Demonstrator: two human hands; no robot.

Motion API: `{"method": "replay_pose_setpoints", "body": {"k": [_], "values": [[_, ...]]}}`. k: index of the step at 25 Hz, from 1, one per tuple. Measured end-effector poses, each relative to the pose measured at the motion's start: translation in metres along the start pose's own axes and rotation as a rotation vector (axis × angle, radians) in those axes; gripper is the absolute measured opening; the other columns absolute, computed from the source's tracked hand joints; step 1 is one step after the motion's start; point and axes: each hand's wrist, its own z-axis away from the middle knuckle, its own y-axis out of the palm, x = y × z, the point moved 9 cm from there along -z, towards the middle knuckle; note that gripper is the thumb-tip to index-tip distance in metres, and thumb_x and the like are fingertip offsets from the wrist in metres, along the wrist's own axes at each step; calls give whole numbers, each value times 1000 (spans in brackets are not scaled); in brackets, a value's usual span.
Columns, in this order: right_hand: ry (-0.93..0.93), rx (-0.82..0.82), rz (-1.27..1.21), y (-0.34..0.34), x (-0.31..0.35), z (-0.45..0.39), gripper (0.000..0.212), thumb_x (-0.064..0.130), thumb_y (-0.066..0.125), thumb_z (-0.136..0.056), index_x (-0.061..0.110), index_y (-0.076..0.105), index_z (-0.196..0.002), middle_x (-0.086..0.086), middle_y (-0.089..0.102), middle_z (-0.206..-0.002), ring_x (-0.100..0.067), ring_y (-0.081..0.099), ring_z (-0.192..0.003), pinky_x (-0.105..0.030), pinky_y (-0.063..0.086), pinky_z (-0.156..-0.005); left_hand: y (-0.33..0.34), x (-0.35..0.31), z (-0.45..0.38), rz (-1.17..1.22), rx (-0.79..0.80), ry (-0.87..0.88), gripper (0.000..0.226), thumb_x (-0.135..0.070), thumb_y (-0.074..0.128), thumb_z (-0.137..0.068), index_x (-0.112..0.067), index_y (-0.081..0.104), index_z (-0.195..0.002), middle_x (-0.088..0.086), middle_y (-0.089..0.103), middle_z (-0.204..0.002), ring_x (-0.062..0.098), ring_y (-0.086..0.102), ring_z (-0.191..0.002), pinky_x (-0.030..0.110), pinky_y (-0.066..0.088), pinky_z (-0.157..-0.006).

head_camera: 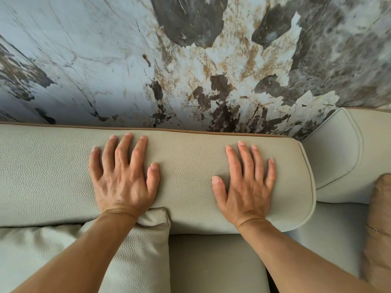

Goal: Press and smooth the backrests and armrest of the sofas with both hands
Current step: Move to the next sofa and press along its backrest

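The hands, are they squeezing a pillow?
No, the left hand and right hand lie flat, fingers spread, on the backrest, not the pillow.

Both hands point(124, 178) and forearms bare, without sleeves or jewellery.
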Motion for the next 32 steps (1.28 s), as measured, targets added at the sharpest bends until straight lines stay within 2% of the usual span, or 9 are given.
{"method": "replay_pose_setpoints", "body": {"k": [14, 32], "values": [[-32, -35, -14, 20, -1, -43, 68, 59, 20, -91, 20, 38, -144, -8, 39, -150, -31, 27, -141, -58, 13, -113, 21, -1, -31, 6, -23, -35, 59, -51, 27, -91, -19, 45, -138, 11, 48, -140, 35, 36, -134, 56, 18, -113], [-70, -62, -10, 45, 2, -92, 66, 54, 30, -89, 19, 40, -143, -8, 41, -149, -31, 30, -140, -58, 15, -113, 47, 2, -69, 16, -34, -73, 60, -51, 30, -90, -18, 46, -137, 12, 48, -140, 36, 35, -134, 56, 17, -113]]}}
